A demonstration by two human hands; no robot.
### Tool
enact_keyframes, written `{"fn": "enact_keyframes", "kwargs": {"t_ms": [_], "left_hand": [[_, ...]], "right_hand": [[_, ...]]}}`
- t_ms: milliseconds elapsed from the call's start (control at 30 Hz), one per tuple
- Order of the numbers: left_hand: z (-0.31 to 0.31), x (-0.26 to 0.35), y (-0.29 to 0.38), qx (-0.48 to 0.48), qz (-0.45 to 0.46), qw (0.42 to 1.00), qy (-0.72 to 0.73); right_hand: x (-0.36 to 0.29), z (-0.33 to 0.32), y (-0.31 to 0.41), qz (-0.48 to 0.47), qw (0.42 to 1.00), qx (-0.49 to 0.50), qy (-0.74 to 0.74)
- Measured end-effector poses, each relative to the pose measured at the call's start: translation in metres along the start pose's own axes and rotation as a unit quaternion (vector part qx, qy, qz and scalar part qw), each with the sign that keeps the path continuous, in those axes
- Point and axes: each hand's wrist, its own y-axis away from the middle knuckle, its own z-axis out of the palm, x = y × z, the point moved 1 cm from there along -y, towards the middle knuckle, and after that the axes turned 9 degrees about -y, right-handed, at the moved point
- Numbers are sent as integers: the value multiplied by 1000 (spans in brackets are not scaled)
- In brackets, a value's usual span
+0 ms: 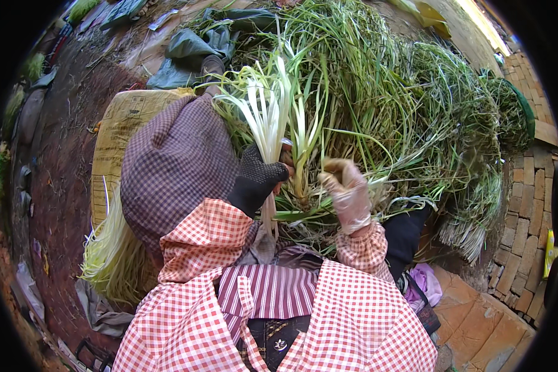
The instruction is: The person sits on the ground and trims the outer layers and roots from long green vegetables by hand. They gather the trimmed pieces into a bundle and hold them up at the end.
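Note:
My left hand point(262, 174), in a black dotted fingerless glove, is closed around a bundle of pale, white-stemmed leafy plants point(267, 116) that fan out upward. A greener stalk with a brownish base point(300, 158) stands just beside its fingertips; whether the fingers touch it, I cannot tell. To the right, my right hand point(346, 190) wears a thin translucent glove, its fingers curled near a thin green leaf; whether they grip it, I cannot tell. Both hands are in front of a large heap of long green leafy plants point(362, 83).
At the left, a pile of pale yellow plants point(116, 260) lies by a printed yellow sack point(116, 121), beside my checked-cloth-covered leg point(176, 162). Blue-green plastic sheeting point(190, 51) lies beyond. A brick surface point(528, 200), cardboard point(474, 316) and purple cloth point(425, 283) are at the right.

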Motion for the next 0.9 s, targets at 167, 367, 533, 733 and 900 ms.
{"fn": "enact_keyframes", "kwargs": {"t_ms": [167,367,533,733,900], "left_hand": [[0,-10,-2,-28,-38,999,-26],[-3,-11,-4,32,20,992,-117],[-6,9,0,76,-3,995,-60],[-9,-6,0,39,-12,995,-86],[-18,-17,-5,46,1,998,-49]], "right_hand": [[-6,18,-3,-42,995,-87,21],[0,26,4,-2,999,-21,-42],[-2,28,6,28,997,-52,-39],[1,49,5,-5,995,-96,-37],[1,52,-5,92,964,-94,-231]]}}
